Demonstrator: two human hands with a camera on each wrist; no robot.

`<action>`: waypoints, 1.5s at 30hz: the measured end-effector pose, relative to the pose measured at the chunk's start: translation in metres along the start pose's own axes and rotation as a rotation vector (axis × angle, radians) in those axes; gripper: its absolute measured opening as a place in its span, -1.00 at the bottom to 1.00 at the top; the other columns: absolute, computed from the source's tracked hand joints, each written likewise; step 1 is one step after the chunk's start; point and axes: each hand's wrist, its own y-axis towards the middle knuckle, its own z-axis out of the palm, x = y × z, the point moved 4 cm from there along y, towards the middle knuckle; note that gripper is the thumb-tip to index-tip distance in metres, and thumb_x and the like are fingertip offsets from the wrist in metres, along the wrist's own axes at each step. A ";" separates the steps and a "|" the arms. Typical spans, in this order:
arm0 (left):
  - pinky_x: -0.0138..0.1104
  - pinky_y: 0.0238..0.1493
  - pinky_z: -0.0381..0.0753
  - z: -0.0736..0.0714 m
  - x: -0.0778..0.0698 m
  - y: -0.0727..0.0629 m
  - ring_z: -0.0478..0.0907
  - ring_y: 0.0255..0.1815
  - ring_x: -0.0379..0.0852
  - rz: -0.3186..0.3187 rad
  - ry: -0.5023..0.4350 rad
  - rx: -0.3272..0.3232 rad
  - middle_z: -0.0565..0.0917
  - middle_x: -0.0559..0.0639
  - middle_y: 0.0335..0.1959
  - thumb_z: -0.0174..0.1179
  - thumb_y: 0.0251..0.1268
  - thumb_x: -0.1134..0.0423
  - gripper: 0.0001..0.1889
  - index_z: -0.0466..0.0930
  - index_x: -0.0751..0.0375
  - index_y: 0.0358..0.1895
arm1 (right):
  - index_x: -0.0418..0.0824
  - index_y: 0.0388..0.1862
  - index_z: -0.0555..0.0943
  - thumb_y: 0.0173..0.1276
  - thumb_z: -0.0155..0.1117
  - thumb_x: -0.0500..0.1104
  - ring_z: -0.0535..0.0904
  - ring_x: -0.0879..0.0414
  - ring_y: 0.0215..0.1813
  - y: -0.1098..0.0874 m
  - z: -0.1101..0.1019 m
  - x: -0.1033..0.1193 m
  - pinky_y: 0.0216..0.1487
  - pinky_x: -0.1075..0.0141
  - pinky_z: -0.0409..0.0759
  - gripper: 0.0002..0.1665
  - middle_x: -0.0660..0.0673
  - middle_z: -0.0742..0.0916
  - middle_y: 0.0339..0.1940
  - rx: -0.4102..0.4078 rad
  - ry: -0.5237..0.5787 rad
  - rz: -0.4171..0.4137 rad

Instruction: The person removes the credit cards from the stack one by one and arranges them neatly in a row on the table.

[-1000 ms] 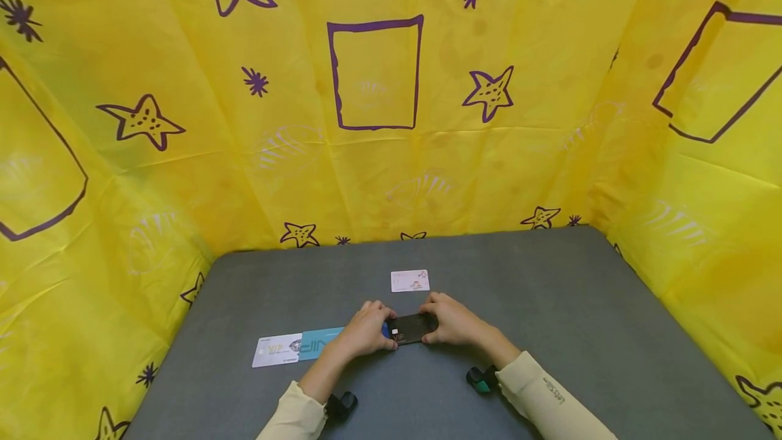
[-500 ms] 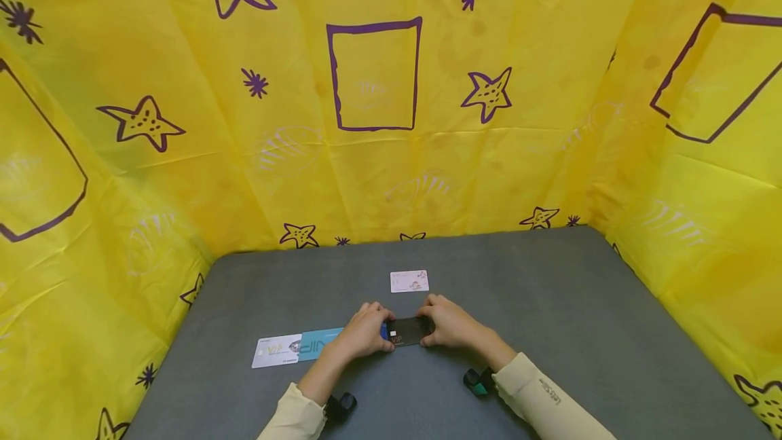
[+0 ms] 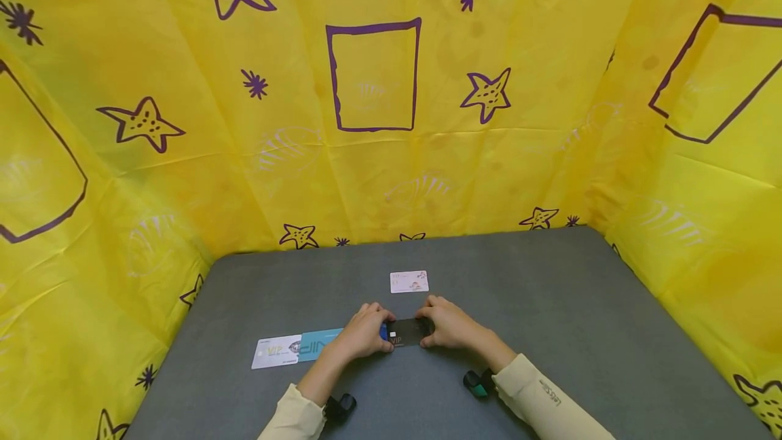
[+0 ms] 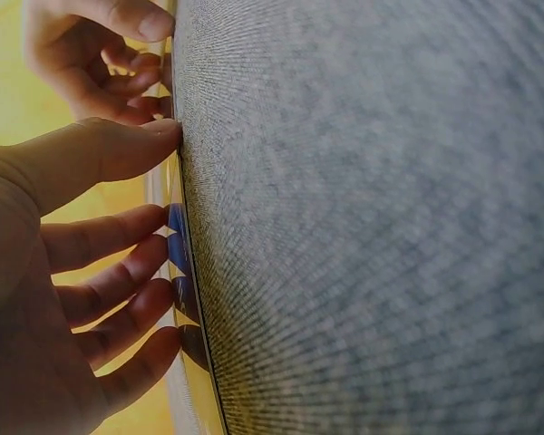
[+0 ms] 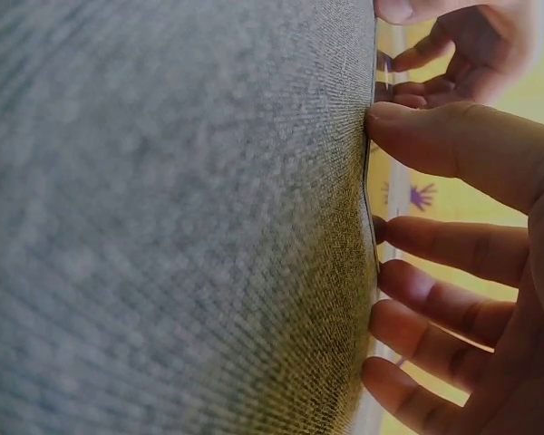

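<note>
Black card (image 3: 406, 333), one, marked "VIP" with a small pale square at its left; lies flat on the grey table (image 3: 550, 304), near side, between the two hands. Right hand (image 3: 455, 323): pinches the card's right end, thumb at the near edge, fingers at the far edge. Blue card (image 3: 384, 331), one, mostly hidden; just left of the black card. Left hand (image 3: 365, 330): thumb and fingers hold the blue card across its near and far edges, tips beside the black card's left end. Teal card (image 3: 319, 343), one; left of the left hand, right end covered by it. White card (image 3: 275, 352), one, marked "VIP"; meets the teal card, outermost left. Pale pink card (image 3: 409, 282), one; farther off, beyond the black card and apart from it. Yellow cloth (image 3: 366, 175) with purple starfish; upright behind the table. Cream sleeves (image 3: 544, 392), two, on the forearms.
</note>
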 end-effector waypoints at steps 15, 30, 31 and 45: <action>-0.09 0.02 0.46 -0.004 0.009 0.007 0.43 -0.06 0.01 -0.063 -0.086 0.023 0.59 0.06 -0.15 0.43 -0.01 0.13 -0.58 0.66 0.22 -0.05 | -0.22 0.03 0.64 0.06 0.53 -0.06 0.43 0.16 -0.22 0.002 -0.011 -0.016 -0.19 0.28 0.43 -0.46 -0.01 0.53 -0.19 0.053 0.198 0.093; -0.01 0.13 0.41 -0.011 0.024 0.036 0.45 -0.02 0.07 -0.102 -0.135 0.039 0.60 0.15 -0.10 0.44 0.02 0.18 -0.62 0.66 0.27 -0.08 | -0.32 -0.01 0.65 0.10 0.51 -0.12 0.46 0.12 -0.21 0.020 -0.031 -0.036 -0.13 0.19 0.48 -0.51 -0.11 0.61 -0.21 -0.047 0.143 0.122; -0.01 0.14 0.41 -0.011 0.026 0.039 0.44 -0.02 0.07 -0.113 -0.143 0.042 0.60 0.15 -0.10 0.44 0.03 0.17 -0.61 0.65 0.27 -0.07 | -0.32 -0.01 0.65 0.10 0.50 -0.13 0.47 0.10 -0.20 0.022 -0.032 -0.037 -0.11 0.17 0.48 -0.51 -0.12 0.61 -0.20 -0.050 0.142 0.125; 0.01 0.23 0.39 -0.010 0.035 0.067 0.43 0.10 0.15 -0.148 -0.203 -0.066 0.56 0.22 0.01 0.43 0.04 0.19 -0.53 0.61 0.29 0.04 | -0.29 0.07 0.64 0.12 0.49 -0.09 0.49 0.05 -0.15 0.048 -0.027 -0.049 -0.02 0.12 0.49 -0.45 -0.13 0.62 -0.16 -0.083 0.105 0.142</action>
